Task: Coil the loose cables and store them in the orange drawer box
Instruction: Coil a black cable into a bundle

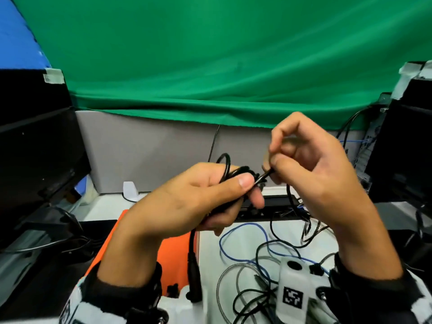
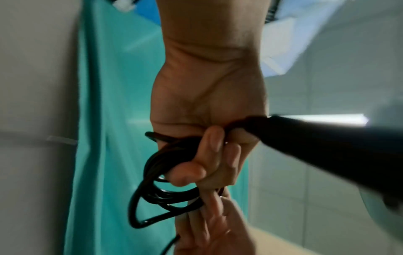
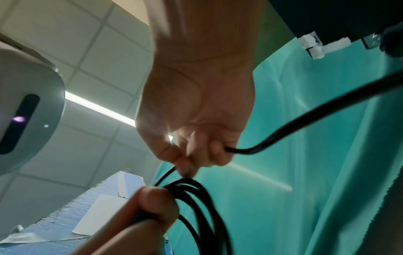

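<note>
Left hand grips black cable coil, keeping loops together above orange drawer box. Right hand pinches free strand, feeding next loop. Other loose cables wait on desk.

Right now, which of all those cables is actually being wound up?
The black cable: the left hand grips its loops while the right hand pinches its free end. The blue cable lies loose on the desk.
</note>
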Tool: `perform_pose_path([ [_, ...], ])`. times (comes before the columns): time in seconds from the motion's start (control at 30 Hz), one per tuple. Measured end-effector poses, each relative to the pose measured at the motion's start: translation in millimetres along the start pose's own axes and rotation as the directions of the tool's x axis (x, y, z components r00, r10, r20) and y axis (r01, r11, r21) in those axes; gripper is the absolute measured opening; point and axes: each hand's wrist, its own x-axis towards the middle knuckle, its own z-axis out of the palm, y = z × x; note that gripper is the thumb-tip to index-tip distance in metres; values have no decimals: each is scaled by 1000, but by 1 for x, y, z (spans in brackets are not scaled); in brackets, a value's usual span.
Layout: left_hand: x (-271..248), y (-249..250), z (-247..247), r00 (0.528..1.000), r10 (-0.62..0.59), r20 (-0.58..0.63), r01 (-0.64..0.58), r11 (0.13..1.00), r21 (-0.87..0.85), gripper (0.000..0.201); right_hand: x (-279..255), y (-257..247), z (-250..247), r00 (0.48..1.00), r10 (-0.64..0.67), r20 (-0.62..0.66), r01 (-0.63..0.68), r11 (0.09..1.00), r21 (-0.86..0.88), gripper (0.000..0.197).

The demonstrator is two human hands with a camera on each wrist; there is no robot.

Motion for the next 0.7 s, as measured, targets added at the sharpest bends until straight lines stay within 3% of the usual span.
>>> perform_pose_path([
  [0.1, 1, -5, -2, 996, 93, 5, -87, 944, -318, 26, 3, 5, 7, 996, -80, -46, 85, 990, 112, 24],
  [0.2, 7, -11, -1, 985, 173, -12, -144, 782, -606, 23, 11, 21, 14, 986, -23, -162, 32, 998, 52, 16],
  [0.3, 17, -19, 2, 982, 187, -34, -143, 609, -780, 26, 17, 35, 20, 968, -4, -252, -13, 998, -64, 4],
  [0.37, 22, -19, -2, 976, 110, -186, -215, 560, -800, 37, 19, 46, 21, 962, 68, -266, -94, 992, -88, 19],
  [0.43, 25, -22, -5, 941, 15, -338, -303, 481, -823, 40, 17, 58, 23, 956, 244, -166, -252, 967, -32, 27],
  [0.5, 32, -19, -3, 891, -4, -454, -421, 364, -831, 39, 14, 69, 25, 927, 373, 33, -367, 922, -124, 33],
  [0.57, 40, -15, 3, 810, -23, -587, -535, 382, -753, 28, 10, 69, 25, 864, 455, 216, -396, 878, -269, 39],
  [0.6, 40, -15, 3, 769, -40, -638, -554, 456, -696, 32, 9, 65, 24, 837, 473, 277, -386, 867, -314, 36],
  [0.67, 39, -16, 2, 653, 44, -756, -484, 792, -372, 39, 8, 47, 18, 815, 471, 337, -350, 864, -362, 29],
  [0.7, 38, -19, 3, 633, 133, -763, -379, 912, -156, 38, 7, 38, 13, 816, 470, 337, -338, 860, -382, 26],
])
